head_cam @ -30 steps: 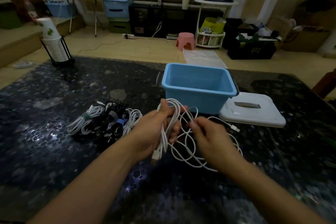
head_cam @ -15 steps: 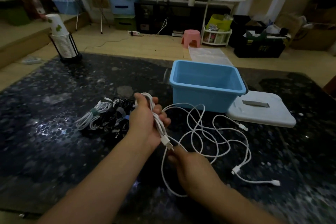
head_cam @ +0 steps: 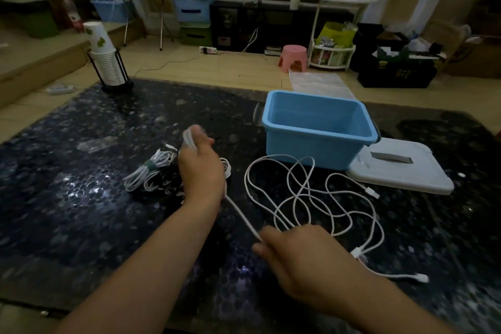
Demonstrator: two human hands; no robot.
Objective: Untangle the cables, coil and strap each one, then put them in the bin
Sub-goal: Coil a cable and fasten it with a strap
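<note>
My left hand grips a folded bunch of white cable above the dark table. A taut strand of it runs down to my right hand, which pinches it near the front of the table. More loose white cables lie tangled in loops between my right hand and the blue bin. The bin stands open, its inside bare as far as I can see. A pile of coiled, strapped white and black cables lies to the left, partly hidden behind my left hand.
The bin's white lid lies flat to the right of the bin. A stack of paper cups in a black holder stands at the table's far left corner. The table is dark and speckled.
My left hand has moved left and farther away with the bunch. My right hand has slid right along the strand, pulling it straight. The loose loops now lie spread on the table.
</note>
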